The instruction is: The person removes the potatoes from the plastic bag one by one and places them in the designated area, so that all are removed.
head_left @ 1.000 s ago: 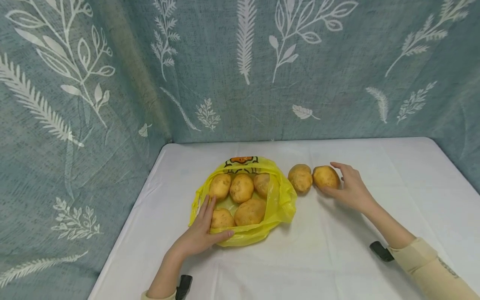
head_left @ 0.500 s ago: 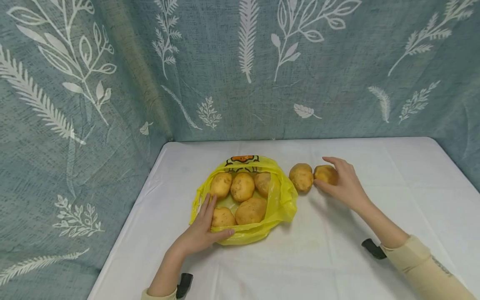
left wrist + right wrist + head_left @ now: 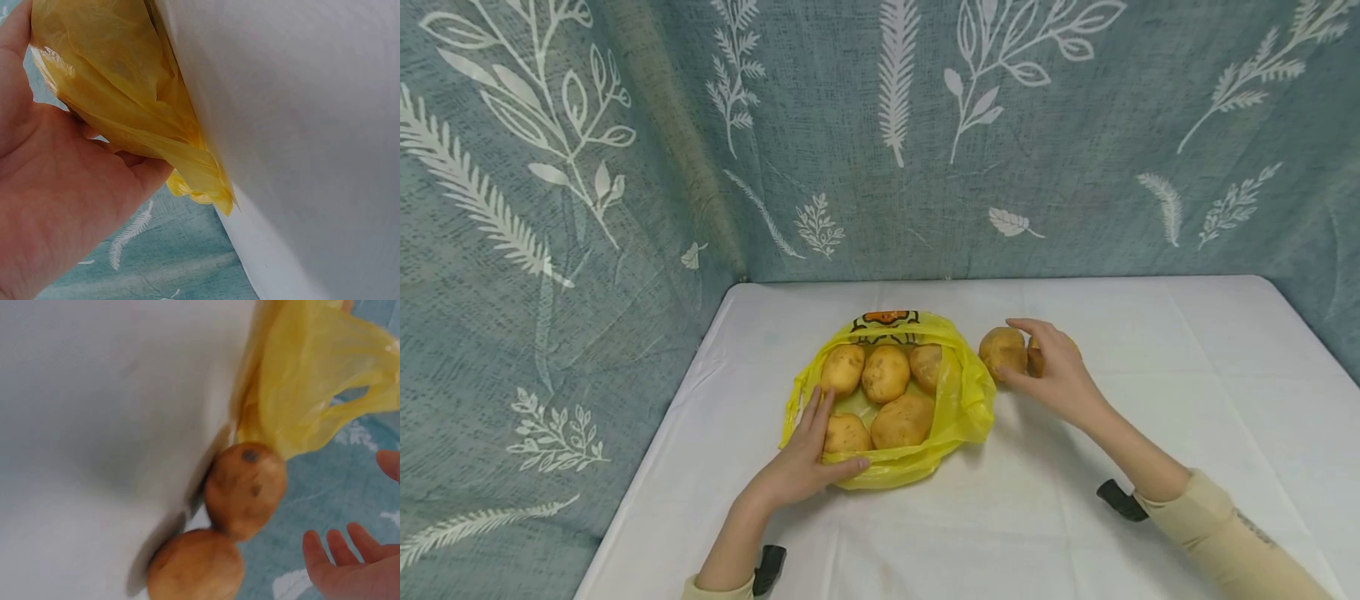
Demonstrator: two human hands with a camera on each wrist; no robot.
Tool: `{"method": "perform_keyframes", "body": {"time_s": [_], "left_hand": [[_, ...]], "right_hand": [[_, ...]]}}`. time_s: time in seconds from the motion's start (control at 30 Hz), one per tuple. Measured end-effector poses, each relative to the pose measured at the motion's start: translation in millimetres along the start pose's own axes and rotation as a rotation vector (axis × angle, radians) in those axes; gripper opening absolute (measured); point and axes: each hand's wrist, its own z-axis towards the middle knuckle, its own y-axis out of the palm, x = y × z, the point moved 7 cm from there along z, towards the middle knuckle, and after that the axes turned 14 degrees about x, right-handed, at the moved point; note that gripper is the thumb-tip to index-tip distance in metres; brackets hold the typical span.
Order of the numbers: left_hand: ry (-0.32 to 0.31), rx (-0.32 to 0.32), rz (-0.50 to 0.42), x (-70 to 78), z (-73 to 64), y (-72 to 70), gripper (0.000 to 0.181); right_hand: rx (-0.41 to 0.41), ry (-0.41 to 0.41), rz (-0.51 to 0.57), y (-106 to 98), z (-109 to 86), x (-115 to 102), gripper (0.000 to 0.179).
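A yellow plastic bag (image 3: 972,400) lies with its mouth spread, and several potatoes (image 3: 886,375) show inside it. My left hand (image 3: 797,471) rests on the bag's near left side, fingers straight and spread, thumb along the front rim. In the left wrist view the yellow film (image 3: 119,81) lies against that hand. Two loose potatoes sit right of the bag: the nearer-to-bag potato (image 3: 1000,350) and the outer potato (image 3: 197,569). Over them hovers my right hand (image 3: 1060,379), thumb and fingers apart. The right wrist view shows its fingers (image 3: 340,550) clear of both potatoes.
A white cloth (image 3: 970,542) covers the table. Behind and to the left hangs a blue-green curtain (image 3: 850,208) with white leaf prints. A black wrist device (image 3: 1122,502) sits at the right cuff, another black wrist device (image 3: 769,570) at the left.
My right hand has moved left, from around the outer potato to over the one beside the bag. Both potatoes stay in place. The left hand and bag hold still.
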Motion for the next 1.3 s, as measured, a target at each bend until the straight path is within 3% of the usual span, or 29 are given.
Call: {"method": "perform_keyframes", "body": {"time_s": [0.37, 0.67, 0.87, 1.3], "left_hand": [[-0.006, 0.004, -0.003, -1.4, 0.0, 0.2, 0.11], [0.008, 0.002, -0.012, -1.5, -0.6, -0.5, 0.109], [0.007, 0.007, -0.004, -1.6, -0.5, -1.3, 0.108], [0.012, 0.004, 0.001, -2.8, -1.1, -1.4, 0.109]], "right_hand": [[-0.098, 0.024, 0.134, 27.5, -2.3, -35.6, 0.064], [-0.165, -0.075, 0.19, 57.4, -10.2, -58.7, 0.063], [-0.2, -0.147, 0.166, 71.6, -17.4, -68.1, 0.063], [-0.331, -0.16, 0.045, 102.2, -32.1, -69.3, 0.062]]}}
